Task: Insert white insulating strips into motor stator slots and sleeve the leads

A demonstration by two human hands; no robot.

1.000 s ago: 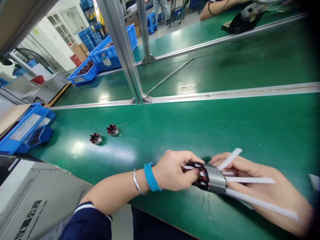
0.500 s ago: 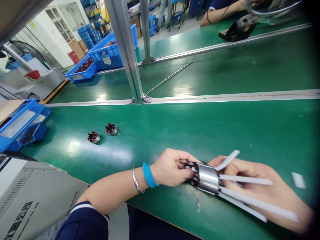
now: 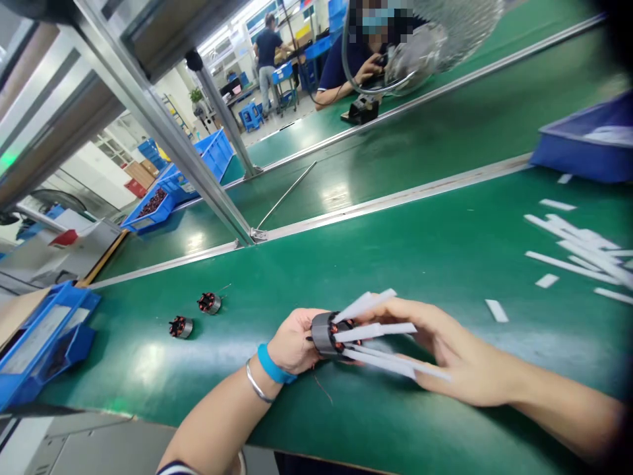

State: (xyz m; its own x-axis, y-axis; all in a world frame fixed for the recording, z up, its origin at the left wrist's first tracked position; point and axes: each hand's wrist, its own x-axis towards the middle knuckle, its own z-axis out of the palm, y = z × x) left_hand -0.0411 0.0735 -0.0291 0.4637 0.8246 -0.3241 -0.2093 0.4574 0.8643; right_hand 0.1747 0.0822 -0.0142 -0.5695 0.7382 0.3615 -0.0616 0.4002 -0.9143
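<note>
My left hand is closed around a small motor stator, a grey steel ring with copper windings. Several white paper strips stick out of its slots toward the right. My right hand lies under and behind those strips, fingers stretched toward the stator and touching the strips near it. A thin copper wire hangs from the stator onto the green mat. Two more stators lie on the mat to the left.
Loose white strips are scattered at the right, beside a blue tray. Blue bins stand at the left edge, another with dark parts further back. A slanted metal post rises mid-table. A seated person works across the bench.
The camera has tilted up and right, revealing the strip pile and blue tray. The stator has turned in my hands, its steel ring now toward my left palm, strips fanned out.
</note>
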